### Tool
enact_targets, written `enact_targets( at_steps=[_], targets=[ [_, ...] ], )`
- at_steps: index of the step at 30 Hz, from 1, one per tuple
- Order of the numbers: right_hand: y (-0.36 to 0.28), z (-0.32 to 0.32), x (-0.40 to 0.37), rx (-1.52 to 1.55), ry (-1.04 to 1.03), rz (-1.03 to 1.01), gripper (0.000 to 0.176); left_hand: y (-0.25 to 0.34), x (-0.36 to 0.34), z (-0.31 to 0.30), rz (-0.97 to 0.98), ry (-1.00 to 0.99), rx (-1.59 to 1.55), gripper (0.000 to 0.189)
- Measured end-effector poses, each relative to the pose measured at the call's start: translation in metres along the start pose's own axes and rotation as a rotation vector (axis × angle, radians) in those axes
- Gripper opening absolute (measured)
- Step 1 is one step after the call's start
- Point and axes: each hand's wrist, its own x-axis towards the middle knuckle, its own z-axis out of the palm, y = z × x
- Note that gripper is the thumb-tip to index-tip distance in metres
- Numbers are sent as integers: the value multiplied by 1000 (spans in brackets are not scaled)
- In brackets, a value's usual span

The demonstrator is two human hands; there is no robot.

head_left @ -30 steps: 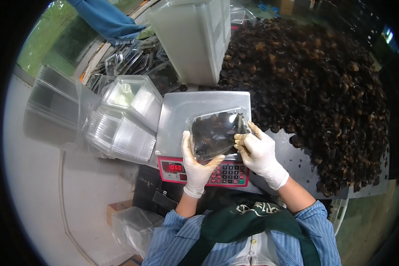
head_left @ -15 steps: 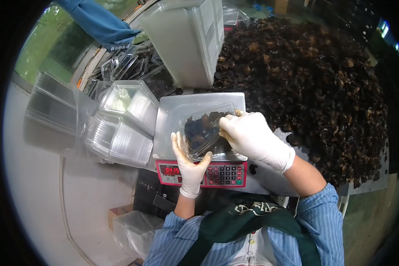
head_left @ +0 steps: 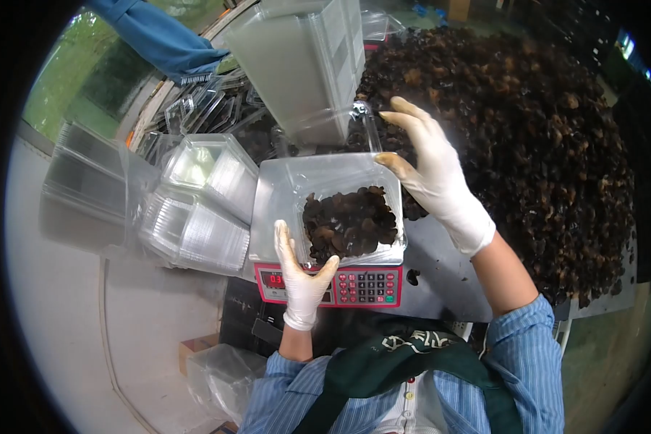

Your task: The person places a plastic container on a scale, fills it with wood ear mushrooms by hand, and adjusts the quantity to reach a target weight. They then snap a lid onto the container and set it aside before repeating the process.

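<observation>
A clear plastic clamshell box (head_left: pixel 392 249) stands on the metal plate of a red digital scale (head_left: pixel 267 188). Dark brown wood ear mushrooms (head_left: pixel 351 223) fill its base, and its clear lid (head_left: pixel 329 119) is swung back on the far side. Around the box's near left corner is my left hand (head_left: pixel 304 286), gloved in white, thumb and fingers spread wide against or very close to it. My right hand (head_left: pixel 434 170), also gloved, hovers at the box's far right corner beside the raised lid. Its fingers are apart and nothing shows in them.
A heap of wood ear mushrooms (head_left: pixel 499 145) covers the table to the right. Tall nested clear boxes (head_left: pixel 296 65) rise behind the scale. More stacked boxes (head_left: pixel 202 224) lie to the left, with loose lids (head_left: pixel 202 108) behind them. A blue sleeve (head_left: pixel 159 40) is at upper left.
The lid, lying over the mushrooms before, has swung up and away from me. My right hand has let go of it and moved up and right. My left hand has barely moved.
</observation>
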Motion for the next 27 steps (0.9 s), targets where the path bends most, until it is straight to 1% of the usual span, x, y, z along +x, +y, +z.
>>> enact_targets(
  at_steps=[1, 2, 3, 4, 5, 6, 7, 9, 13, 14, 15, 17, 21, 24, 27],
  targets=[
    [-2, -3, -7, 0, 46, 15, 40, 6, 5, -6, 66, -15, 123, 93],
    [0, -4, -16, 34, -17, 1, 35, 17, 12, -9, 94, 26, 90, 75],
    [2, -4, -28, 68, -82, -14, 31, 25, 20, -10, 181, -59, 144, 68],
    [1, -4, -38, 60, -230, 19, 22, 31, 29, -12, 269, -145, 199, 60],
    [10, 4, -53, 107, -339, -16, 20, 37, 40, -12, 359, -228, 252, 53],
    [11, 9, -62, 90, -419, -20, 20, 45, 49, -6, 431, -313, 304, 40],
    [11, 13, -70, 71, -498, -24, 20, 48, 56, 0, 471, -437, 343, 41],
    [12, 21, -82, 21, -487, -94, 19, 45, 63, 18, 537, -547, 393, 41],
    [17, 25, -87, -19, -510, -34, 20, 31, 71, 31, 627, -598, 521, 36],
    [16, 24, -87, -11, -511, -22, 18, 29, 73, 29, 653, -595, 524, 29],
    [16, 25, -88, 11, -506, 7, 18, 27, 75, 25, 640, -584, 533, 24],
    [17, 26, -89, 60, -497, 59, 20, 18, 78, 16, 590, -606, 532, 22],
    [18, 30, -91, -1, -507, 55, 18, 15, 77, 7, 474, -597, 432, 21],
    [9, 29, -89, -103, -540, 51, 18, 9, 75, 7, 483, -573, 395, 23],
    [-3, 27, -83, -190, -578, 75, 24, 8, 74, 7, 488, -552, 357, 24]
  ],
)
